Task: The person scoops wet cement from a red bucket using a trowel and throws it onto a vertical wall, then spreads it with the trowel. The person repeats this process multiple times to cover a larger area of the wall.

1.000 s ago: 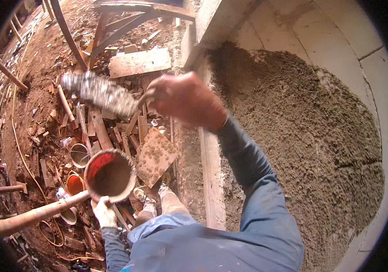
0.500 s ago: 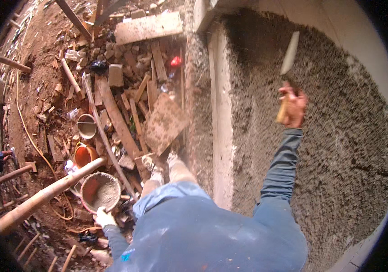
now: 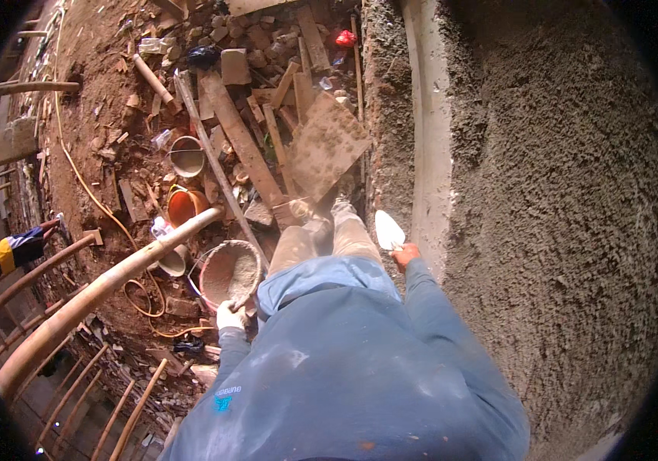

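Observation:
My left hand (image 3: 230,316), in a pale glove, is closed on the near rim of a round bucket (image 3: 212,270). Grey wet mortar (image 3: 244,278) lies inside it. My right hand (image 3: 405,256) is bare and grips a trowel (image 3: 389,230) low beside my right leg. The trowel's pale blade points forward, and my fingers hide most of its handle. Just to the right of it runs a smooth pale concrete strip (image 3: 430,154), bordering a wall of rough grey mortar (image 3: 559,215).
A thick wooden pole (image 3: 106,300) slants across the left. Beyond the bucket stand an orange bucket (image 3: 185,206) and a grey pail (image 3: 187,157). Planks (image 3: 240,138), a stained board (image 3: 330,146) and rubble lie ahead. A person in yellow and dark clothing (image 3: 6,257) is far left.
My right hand has come down from high on the rough wall to beside my leg, still holding the trowel. My left hand stays on the bucket rim. The view has shifted.

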Available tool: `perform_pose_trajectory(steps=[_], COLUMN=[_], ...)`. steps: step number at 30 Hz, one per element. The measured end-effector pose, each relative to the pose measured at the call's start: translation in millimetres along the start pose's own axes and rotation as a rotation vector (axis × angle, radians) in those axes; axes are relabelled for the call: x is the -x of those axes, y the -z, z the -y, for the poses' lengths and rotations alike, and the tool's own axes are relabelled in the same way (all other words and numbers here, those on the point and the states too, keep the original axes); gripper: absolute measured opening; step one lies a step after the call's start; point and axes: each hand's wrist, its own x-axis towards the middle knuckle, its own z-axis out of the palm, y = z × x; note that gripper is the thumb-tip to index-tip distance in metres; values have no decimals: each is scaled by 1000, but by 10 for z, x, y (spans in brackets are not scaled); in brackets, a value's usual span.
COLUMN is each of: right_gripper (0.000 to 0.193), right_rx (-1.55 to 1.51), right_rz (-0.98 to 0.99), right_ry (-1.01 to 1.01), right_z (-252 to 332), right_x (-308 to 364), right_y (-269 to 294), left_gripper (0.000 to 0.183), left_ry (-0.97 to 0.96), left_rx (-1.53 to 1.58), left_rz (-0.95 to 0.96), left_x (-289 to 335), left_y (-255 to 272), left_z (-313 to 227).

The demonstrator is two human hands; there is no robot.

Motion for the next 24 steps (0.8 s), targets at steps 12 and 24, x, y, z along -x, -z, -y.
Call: perform_pose_trajectory(steps=[12,24], right_gripper=[32,40], right_rx=[-344,369], right_rz=[-47,-168], right_ry=[112,262], right_z=[267,-757], right_x=[485,-113], right_y=[-183,-343], left_gripper=[10,41], left_ry=[-177,-122], left_rx=[-137,-290], left_rz=[20,-24], left_x=[-770,-455], left_y=[-50,248], left_z=[789,361])
